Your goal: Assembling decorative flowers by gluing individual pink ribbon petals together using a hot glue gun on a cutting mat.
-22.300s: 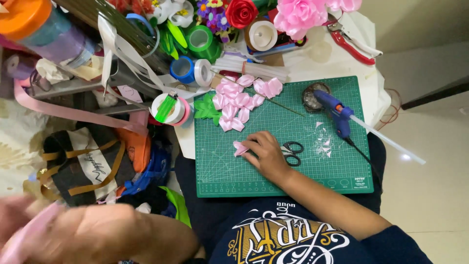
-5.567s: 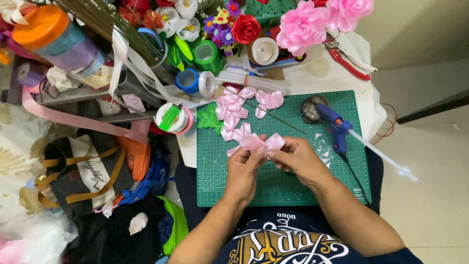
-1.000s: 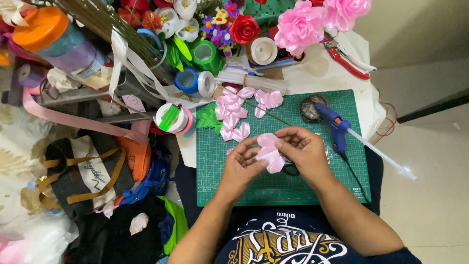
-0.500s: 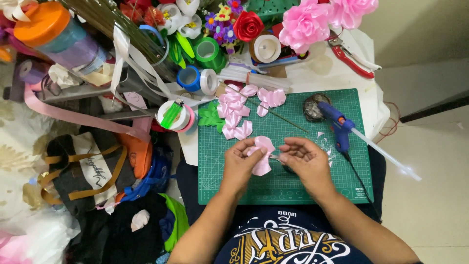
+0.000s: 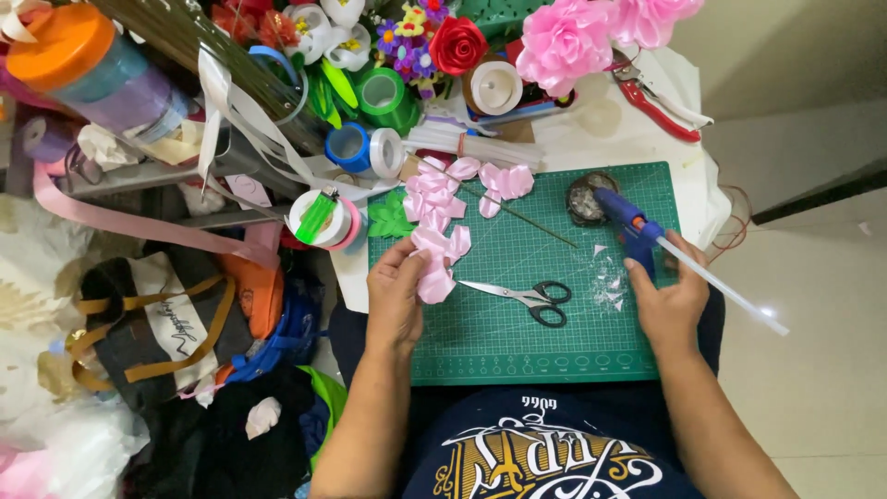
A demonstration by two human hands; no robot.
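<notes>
Pink ribbon petals, folded into a small cluster, sit in the left hand over the left side of the green cutting mat, a little left of the frame's centre. The fingers are closed on the cluster, pinching it from the left with its layers fanned to the right. To do this well, I'd judge the pinch should stay tight at the base so the folds don't slip, with the spot for glue turned up and clear of the fingertips. The right hand is at centre right, wrapped around the handle of the blue glue gun; its nozzle points to the upper left, well apart from the cluster. Black-handled scissors lie on the mat between the hands. More loose pink petals lie at the mat's upper left, near rolls of tape
</notes>
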